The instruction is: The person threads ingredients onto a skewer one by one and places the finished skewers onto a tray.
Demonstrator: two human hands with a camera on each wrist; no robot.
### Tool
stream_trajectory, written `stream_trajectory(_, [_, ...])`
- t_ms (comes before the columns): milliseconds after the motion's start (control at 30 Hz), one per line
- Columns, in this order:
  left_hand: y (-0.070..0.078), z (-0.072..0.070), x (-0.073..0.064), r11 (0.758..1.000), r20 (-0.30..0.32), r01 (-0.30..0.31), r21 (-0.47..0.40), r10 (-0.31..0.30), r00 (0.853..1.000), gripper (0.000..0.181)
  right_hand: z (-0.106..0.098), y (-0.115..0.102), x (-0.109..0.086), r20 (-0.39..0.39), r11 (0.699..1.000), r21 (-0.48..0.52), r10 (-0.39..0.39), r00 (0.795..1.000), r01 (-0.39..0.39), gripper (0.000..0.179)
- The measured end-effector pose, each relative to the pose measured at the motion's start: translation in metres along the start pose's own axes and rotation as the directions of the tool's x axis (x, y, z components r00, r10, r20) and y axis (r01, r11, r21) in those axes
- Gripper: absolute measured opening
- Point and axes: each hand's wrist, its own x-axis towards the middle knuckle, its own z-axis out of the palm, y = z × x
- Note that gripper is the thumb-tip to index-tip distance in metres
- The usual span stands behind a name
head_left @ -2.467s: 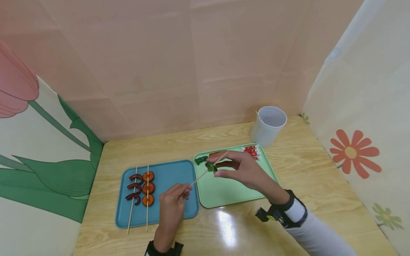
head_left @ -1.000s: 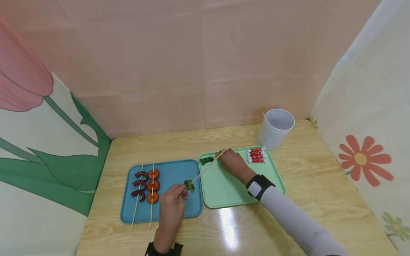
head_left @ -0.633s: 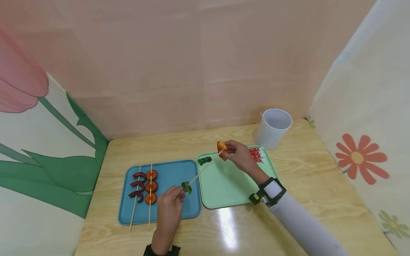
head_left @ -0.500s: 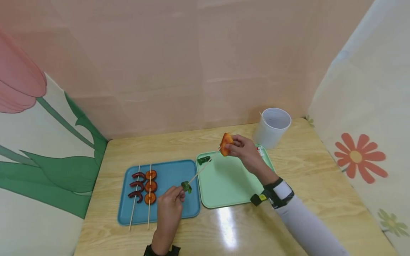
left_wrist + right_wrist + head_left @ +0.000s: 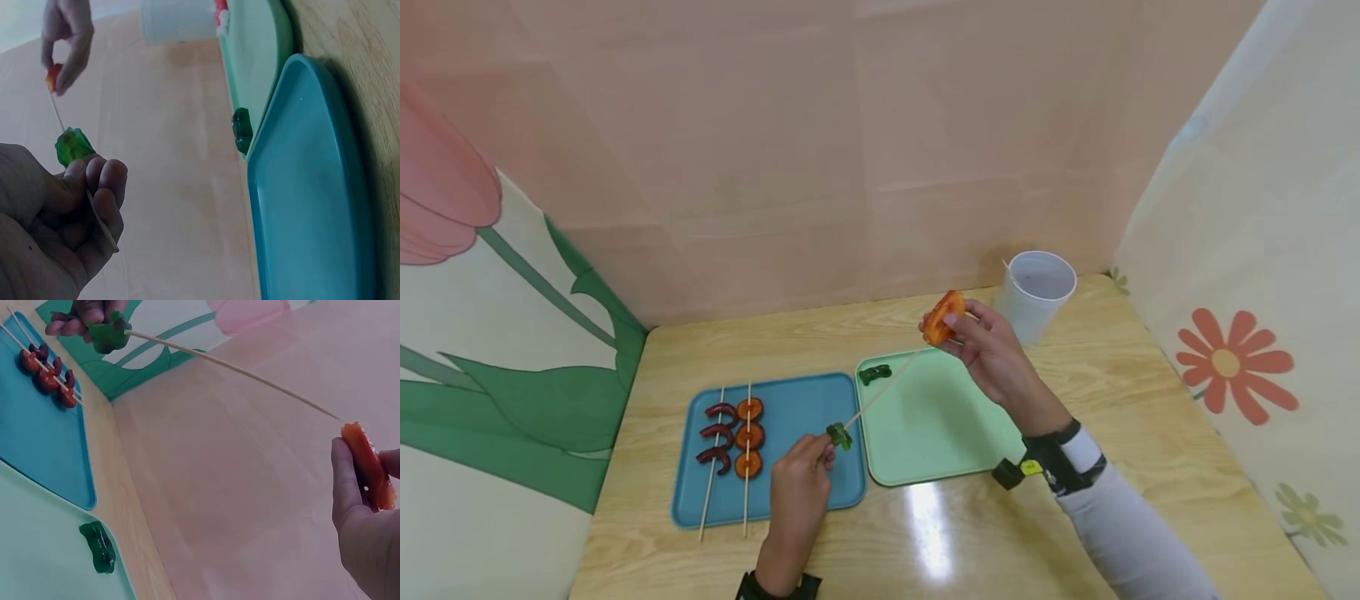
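My left hand (image 5: 801,492) pinches a bamboo skewer (image 5: 887,387) near its lower end. A glossy green pepper piece (image 5: 838,435) is threaded on the skewer just above the fingertips. My right hand (image 5: 1003,367) holds an orange-red, crusty-edged piece (image 5: 943,318) between thumb and fingers, raised above the far side of the light green tray (image 5: 940,425). In the right wrist view the skewer's pointed tip (image 5: 337,418) reaches close to the upper edge of this orange-red piece (image 5: 369,465). Another green pepper piece (image 5: 875,374) lies in the tray's far left corner.
A blue tray (image 5: 808,408) on the left bears a skewer of curved dark red pieces (image 5: 715,437) and one of round orange slices (image 5: 748,437). A white bucket (image 5: 1037,304) stands at the back right. Red-and-white wrapped pieces (image 5: 222,14) lie on the green tray.
My right hand left the skewer, took the orange-red piece from the green tray and lifted it up and rightward. The threaded pepper piece now sits down by my left fingers.
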Motion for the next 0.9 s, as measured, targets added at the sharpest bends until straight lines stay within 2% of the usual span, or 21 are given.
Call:
stream_trajectory(300, [-0.001, 0.002, -0.002, 1.0, -0.003, -0.008, 0.02, 0.008, 1.0, 0.027, 0.007, -0.001, -0.003, -0.007, 0.998, -0.055, 0.0, 1.0, 0.0, 0.022])
stream_trajectory(467, [-0.001, 0.004, -0.003, 0.997, -0.029, -0.052, 0.049, 0.053, 0.998, 0.029, 0.013, -0.001, -0.008, -0.013, 0.994, -0.091, -0.061, 0.998, 0.059, 0.027])
stream_trajectory(600, [0.002, 0.005, -0.003, 0.997, -0.03, -0.056, 0.058, 0.058, 0.998, 0.031, 0.018, 0.001, -0.011, -0.019, 0.989, -0.11, -0.102, 0.995, 0.099, 0.027])
stream_trajectory(700, [0.005, 0.006, -0.003, 0.997, -0.04, -0.059, 0.055, 0.061, 0.997, 0.032, 0.022, 0.006, -0.013, -0.02, 0.984, -0.154, -0.088, 0.996, 0.084, 0.024])
stream_trajectory(900, [0.012, 0.008, 0.003, 0.994, -0.065, -0.107, 0.037, 0.109, 0.992, 0.028, 0.037, 0.023, -0.018, 0.012, 0.973, -0.232, -0.002, 1.0, 0.004, 0.021])
